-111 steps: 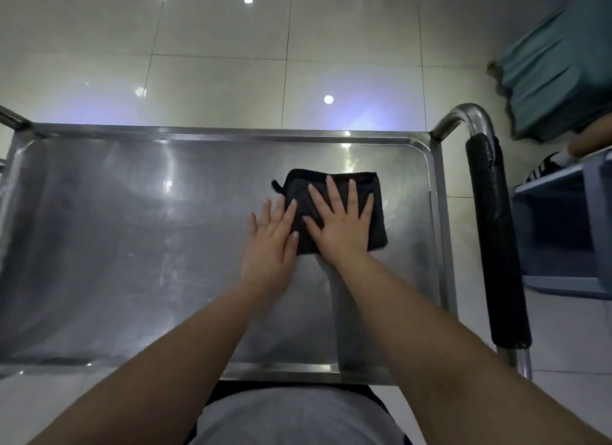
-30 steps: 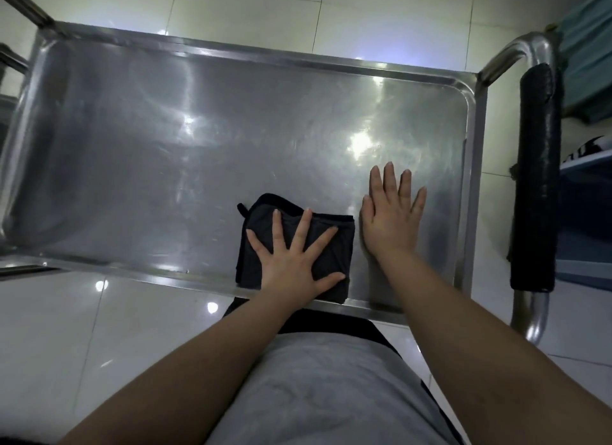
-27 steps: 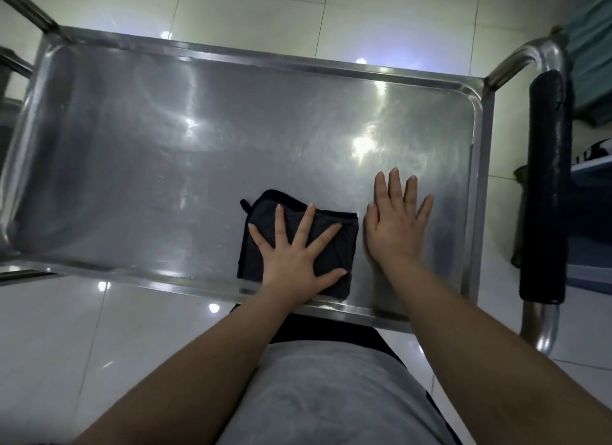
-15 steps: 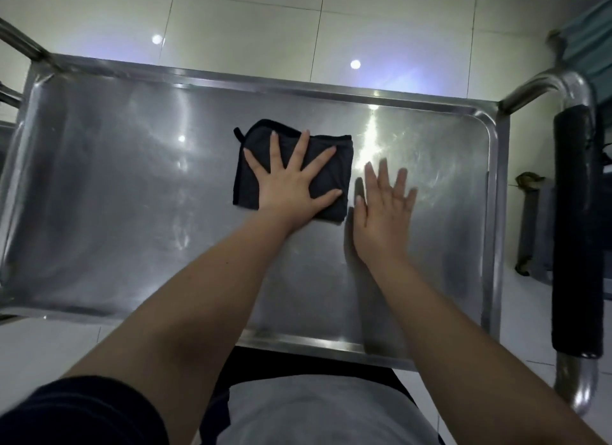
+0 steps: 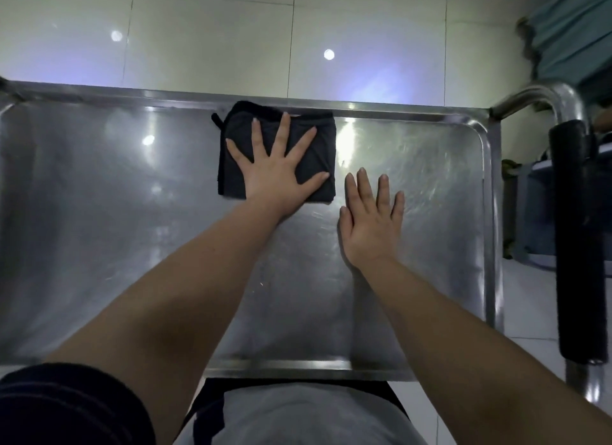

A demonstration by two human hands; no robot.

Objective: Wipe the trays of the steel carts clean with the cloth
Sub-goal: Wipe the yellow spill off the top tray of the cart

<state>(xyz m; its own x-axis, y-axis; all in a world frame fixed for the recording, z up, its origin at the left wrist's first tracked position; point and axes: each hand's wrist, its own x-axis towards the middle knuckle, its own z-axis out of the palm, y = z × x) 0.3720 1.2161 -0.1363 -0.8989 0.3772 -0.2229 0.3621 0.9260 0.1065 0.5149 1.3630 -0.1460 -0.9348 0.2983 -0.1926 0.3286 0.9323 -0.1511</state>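
A folded black cloth [image 5: 238,166] lies flat on the steel cart tray [image 5: 99,212], its far edge against the tray's far rim. My left hand [image 5: 278,176] presses down on the cloth with fingers spread and straight. My right hand [image 5: 371,219] rests flat on the bare steel just right of the cloth and a little nearer me, fingers straight and close together.
The cart's black padded push handle [image 5: 576,239] runs along the right side on a steel tube. A teal fabric bundle [image 5: 576,30] and a blue shelf unit [image 5: 543,212] stand on the right. Glossy white floor tiles [image 5: 205,40] lie beyond the tray.
My left hand has pushed the cloth from the tray's near edge to the far rim. My right hand stayed flat on the steel beside it, shifting slightly forward.
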